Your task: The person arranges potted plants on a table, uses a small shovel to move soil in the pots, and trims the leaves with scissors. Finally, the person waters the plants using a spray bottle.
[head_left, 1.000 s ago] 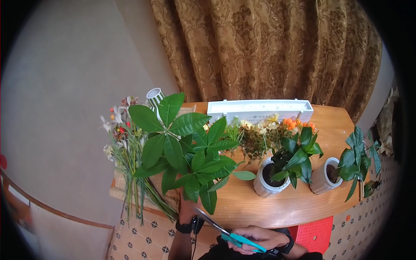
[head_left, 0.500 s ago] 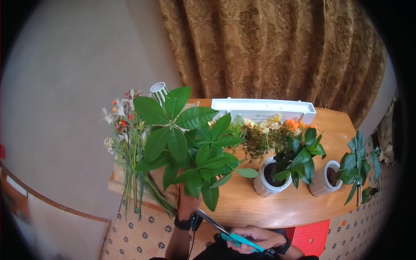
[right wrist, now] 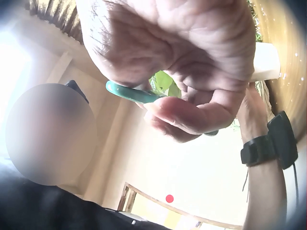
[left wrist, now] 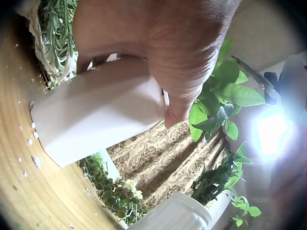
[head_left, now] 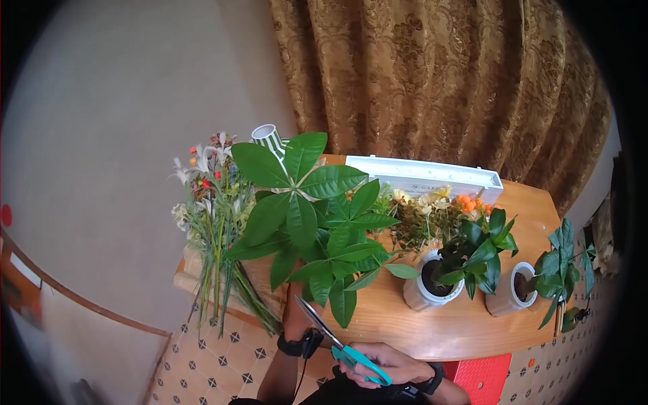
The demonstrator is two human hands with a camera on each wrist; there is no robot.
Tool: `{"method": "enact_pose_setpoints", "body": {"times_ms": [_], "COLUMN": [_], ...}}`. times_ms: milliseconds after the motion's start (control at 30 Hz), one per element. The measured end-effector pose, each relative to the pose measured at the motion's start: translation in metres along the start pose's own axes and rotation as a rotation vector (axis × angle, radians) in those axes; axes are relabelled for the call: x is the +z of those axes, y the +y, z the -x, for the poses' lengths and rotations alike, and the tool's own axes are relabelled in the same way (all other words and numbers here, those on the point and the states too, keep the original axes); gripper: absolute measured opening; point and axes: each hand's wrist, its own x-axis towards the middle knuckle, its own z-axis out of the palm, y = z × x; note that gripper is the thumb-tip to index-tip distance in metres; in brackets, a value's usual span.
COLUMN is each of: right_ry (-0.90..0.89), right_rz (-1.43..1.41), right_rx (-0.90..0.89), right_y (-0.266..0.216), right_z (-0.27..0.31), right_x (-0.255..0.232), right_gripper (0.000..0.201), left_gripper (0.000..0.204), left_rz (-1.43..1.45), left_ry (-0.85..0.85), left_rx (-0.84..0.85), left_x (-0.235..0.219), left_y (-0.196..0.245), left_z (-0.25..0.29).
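Note:
My left hand (left wrist: 148, 43) grips a smooth white pot (left wrist: 96, 110) near its rim, thumb on one side and fingers round the other. The pot's base is at the wooden table, with small white crumbs beside it. Broad green leaves of a tall potted plant (head_left: 300, 223) spread over this hand in the head view and hide the pot there. Close to my body, my right hand (head_left: 391, 361) holds scissors by their teal handles (head_left: 361, 364). Their long metal blades (head_left: 317, 320) point up and left, toward my left wrist, just below the lowest leaves.
Cut flowers (head_left: 219, 196) with long stems lie on the table's left side. A white planter box (head_left: 425, 175) stands at the back, yellow and orange flowers (head_left: 439, 209) before it. Two white pots (head_left: 422, 293) with plants stand right, near a red stool (head_left: 479, 381).
The head view has shifted, so the table's things sit further right in it. The scissors have moved slightly up and left. My left hand keeps its grip by the plant.

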Motion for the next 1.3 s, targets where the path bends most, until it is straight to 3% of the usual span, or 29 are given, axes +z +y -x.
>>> {"method": "enact_pose_setpoints", "body": {"times_ms": [67, 133, 233, 333, 433, 533, 633, 733, 833, 967, 1033, 1100, 1233, 1300], "right_ry": [-0.016, -0.074, -0.11, -0.194, -0.173, -0.109, -0.087, -0.111, -0.215, -0.209, -0.28, -0.304, -0.328, -0.304], "right_rz": [0.042, 0.056, 0.024, -0.04, -0.102, -0.096, -0.074, -0.055, -0.103, -0.134, -0.227, -0.268, -0.344, -0.341], "right_rx": [-0.017, -0.038, -0.055, -0.108, -0.07, -0.006, -0.02, -0.031, -0.079, -0.076, 0.04, 0.064, 0.076, 0.101], "right_y": [-0.001, -0.002, -0.017, -0.017, -0.02, -0.018, -0.02, -0.026, -0.022, -0.029, -0.023, -0.021, -0.026, -0.022], "right_z": [-0.002, -0.005, -0.014, -0.026, -0.034, -0.035, -0.036, -0.038, -0.043, -0.049, -0.053, -0.058, -0.068, -0.071], "right_x": [0.0, -0.001, 0.007, 0.009, 0.011, 0.009, 0.011, 0.016, 0.014, 0.022, 0.017, 0.017, 0.021, 0.017], "right_gripper": [0.03, 0.048, 0.056, 0.039, 0.041, 0.04, 0.039, 0.043, 0.049, 0.056, 0.076, 0.076, 0.071, 0.066], "left_gripper": [0.039, 0.036, 0.035, 0.034, 0.035, 0.036, 0.038, 0.037, 0.039, 0.043, 0.045, 0.027, 0.033, 0.036], "left_rz": [0.039, 0.1, 0.094, 0.028, 0.091, 0.102, 0.013, 0.099, -0.07, -0.065, -0.113, -0.22, -0.34, -0.212], "left_ry": [0.025, 0.056, 0.097, 0.099, 0.048, 0.162, 0.116, 0.068, 0.242, 0.137, 0.131, 0.205, 0.289, 0.373], "left_rx": [-0.019, -0.015, 0.187, 0.271, 0.152, 0.392, 0.361, 0.278, 0.496, 0.435, 0.443, 0.284, 0.354, 0.443], "left_x": [-0.003, -0.001, -0.001, -0.004, -0.002, -0.003, -0.006, -0.002, 0.002, -0.003, 0.0, 0.008, 0.01, 0.009], "left_y": [0.026, 0.03, 0.029, 0.032, 0.029, 0.041, 0.047, 0.035, 0.043, 0.063, 0.059, 0.055, 0.056, 0.071], "left_z": [0.003, 0.001, -0.003, -0.002, 0.0, -0.003, -0.003, -0.003, -0.001, -0.01, -0.009, -0.002, -0.003, -0.004]}}
